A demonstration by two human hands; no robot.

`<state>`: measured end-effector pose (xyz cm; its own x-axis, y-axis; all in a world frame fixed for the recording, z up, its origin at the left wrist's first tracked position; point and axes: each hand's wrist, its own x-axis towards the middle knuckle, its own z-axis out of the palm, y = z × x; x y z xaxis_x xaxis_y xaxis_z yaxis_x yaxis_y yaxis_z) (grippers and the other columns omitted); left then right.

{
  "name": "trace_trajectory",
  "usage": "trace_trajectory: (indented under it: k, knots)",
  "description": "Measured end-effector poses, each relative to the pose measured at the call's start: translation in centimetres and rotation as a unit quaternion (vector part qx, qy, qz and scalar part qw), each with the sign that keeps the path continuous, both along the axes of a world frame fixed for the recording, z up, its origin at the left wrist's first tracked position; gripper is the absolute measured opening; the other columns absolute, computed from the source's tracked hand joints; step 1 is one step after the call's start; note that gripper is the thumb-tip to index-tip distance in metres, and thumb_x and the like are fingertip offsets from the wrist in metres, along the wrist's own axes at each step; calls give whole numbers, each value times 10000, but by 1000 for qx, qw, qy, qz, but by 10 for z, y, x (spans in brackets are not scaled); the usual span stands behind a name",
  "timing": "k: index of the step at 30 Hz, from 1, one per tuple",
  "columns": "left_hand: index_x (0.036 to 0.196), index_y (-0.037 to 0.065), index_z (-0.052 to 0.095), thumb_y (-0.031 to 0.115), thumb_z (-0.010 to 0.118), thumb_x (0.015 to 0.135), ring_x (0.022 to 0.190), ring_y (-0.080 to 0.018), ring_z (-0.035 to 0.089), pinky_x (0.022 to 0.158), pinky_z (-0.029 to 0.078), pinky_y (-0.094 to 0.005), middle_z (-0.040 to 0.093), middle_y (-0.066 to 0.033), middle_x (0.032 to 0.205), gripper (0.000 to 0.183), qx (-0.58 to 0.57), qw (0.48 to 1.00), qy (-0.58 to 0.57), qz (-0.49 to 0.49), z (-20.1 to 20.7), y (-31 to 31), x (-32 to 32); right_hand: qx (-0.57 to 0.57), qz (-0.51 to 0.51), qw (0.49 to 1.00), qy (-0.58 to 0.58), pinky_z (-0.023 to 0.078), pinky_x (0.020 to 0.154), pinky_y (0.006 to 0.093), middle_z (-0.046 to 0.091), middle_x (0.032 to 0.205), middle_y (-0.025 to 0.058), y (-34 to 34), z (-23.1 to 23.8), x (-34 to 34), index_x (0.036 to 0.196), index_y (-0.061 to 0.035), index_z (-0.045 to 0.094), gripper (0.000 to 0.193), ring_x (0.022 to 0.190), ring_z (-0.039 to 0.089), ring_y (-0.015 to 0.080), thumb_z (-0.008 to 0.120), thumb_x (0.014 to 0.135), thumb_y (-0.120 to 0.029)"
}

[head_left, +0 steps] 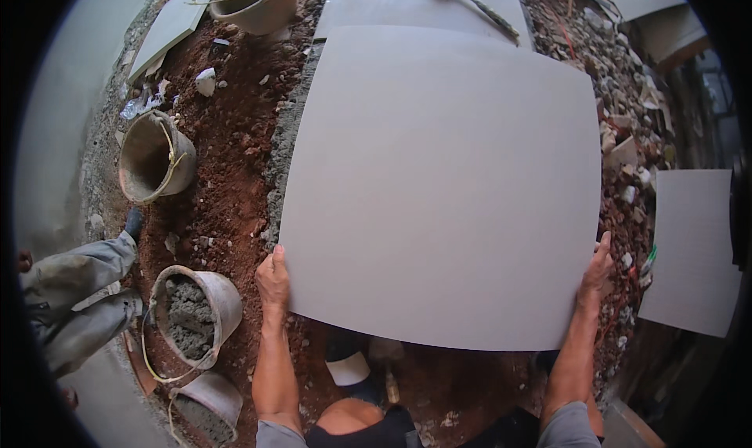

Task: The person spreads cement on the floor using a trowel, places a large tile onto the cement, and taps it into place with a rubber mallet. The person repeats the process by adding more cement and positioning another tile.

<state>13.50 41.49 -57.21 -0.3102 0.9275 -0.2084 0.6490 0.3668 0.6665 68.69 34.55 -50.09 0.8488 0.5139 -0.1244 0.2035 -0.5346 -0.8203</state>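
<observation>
A large pale square floor tile [442, 189] spans the middle of the head view, held out in front of me. My left hand [273, 280] grips its left edge near the near corner, thumb against the rim. On the opposite edge my right hand [597, 269] is closed in the same way, fingers partly hidden. The tile's far edge overlaps a laid glossy tile [415, 9], and a grey mortar strip [290, 139] shows along its left side. What lies beneath the tile is hidden.
A mallet-like tool [489, 13] rests on the laid tile. Buckets stand at left: an empty one [157, 157], two with mortar [190, 319] [205, 417], another [254, 5] farther off. A person's legs [86, 291] stand beside them. Rubble and a loose tile [693, 248] are at right.
</observation>
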Motion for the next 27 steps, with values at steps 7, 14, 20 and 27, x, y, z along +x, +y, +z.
trace_trajectory:
  k: [7,14,20,27]
  knots:
    - [946,-70,655,506,390,985,741,-226,596,706,465,-374,665,-159,783,636,-16,1000,-20,-4,-40,25,-39,30,23,998,59,392,542,278,524,604,-12,21,-68,0,644,-28,580,690,554,472,103,374,961,-605]
    - [946,-64,664,559,362,965,797,-354,647,717,475,-438,673,-247,849,693,6,999,-46,5,-57,39,-47,21,7,999,32,376,533,291,486,566,-18,33,-75,-21,604,-29,564,702,535,444,111,367,966,-598]
    - [957,-59,673,564,356,967,771,-332,643,715,476,-422,680,-233,827,699,-8,997,-78,18,-62,41,-51,-5,32,999,-13,375,554,323,443,543,2,33,-79,-19,572,-14,471,705,544,416,128,367,965,-590]
    - [963,-64,670,578,343,966,776,-312,634,731,472,-411,676,-224,810,721,-28,998,-60,21,-65,43,-50,-16,29,999,7,343,520,303,412,503,-13,42,-81,-23,521,-34,431,735,498,393,121,356,945,-630]
